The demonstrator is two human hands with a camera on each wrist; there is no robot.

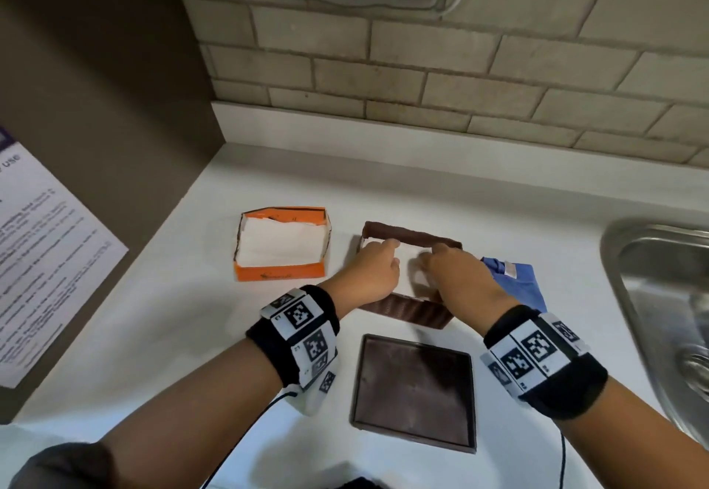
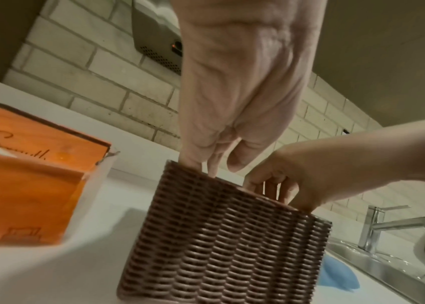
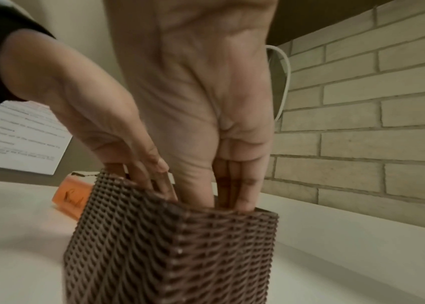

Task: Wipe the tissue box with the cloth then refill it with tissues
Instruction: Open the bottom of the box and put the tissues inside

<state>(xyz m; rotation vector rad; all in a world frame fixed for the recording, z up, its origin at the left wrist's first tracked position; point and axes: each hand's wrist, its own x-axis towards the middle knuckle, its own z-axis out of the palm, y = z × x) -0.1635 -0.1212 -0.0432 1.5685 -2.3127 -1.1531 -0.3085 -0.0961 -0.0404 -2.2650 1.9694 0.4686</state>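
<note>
On the counter, both hands [image 1: 412,272] inside brown woven tissue box [image 1: 410,312], lid [image 1: 413,391] nearby

A steel sink [image 1: 663,320] sits right of the white counter [image 1: 498,212]; a printed notice [image 1: 46,258] hangs left; brick wall [image 1: 422,66] behind.

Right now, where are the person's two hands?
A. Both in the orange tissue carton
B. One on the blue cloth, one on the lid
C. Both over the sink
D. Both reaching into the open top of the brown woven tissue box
D: the left hand and right hand both have fingers dipped inside the brown woven tissue box, seen in both wrist views.
</note>
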